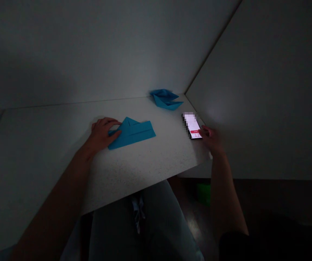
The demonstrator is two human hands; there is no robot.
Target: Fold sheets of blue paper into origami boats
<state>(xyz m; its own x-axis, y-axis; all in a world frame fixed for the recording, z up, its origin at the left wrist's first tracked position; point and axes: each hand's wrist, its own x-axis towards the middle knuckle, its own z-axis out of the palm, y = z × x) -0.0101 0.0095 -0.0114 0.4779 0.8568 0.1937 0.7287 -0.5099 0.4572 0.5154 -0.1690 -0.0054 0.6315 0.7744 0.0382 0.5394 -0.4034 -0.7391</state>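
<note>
A folded piece of blue paper (134, 135) lies on the white desktop, with a pointed flap along its upper edge and crease lines across it. My left hand (101, 134) is closed on its left end, the thumb over the paper and the index finger at the upper edge. To the right, a phone (193, 127) lies face up with its screen lit. At its lower right edge is my right hand (210, 137), fingers slightly bent and apart, one fingertip touching or just over the screen; it does not grip the phone.
Against the back wall stands a blue folded paper boat (167, 99). A white side panel (267, 101) rises right of the phone. The desktop's front edge (145, 189) runs above my legs (150, 221). Something green (203, 193) is below on the right. The light is dim.
</note>
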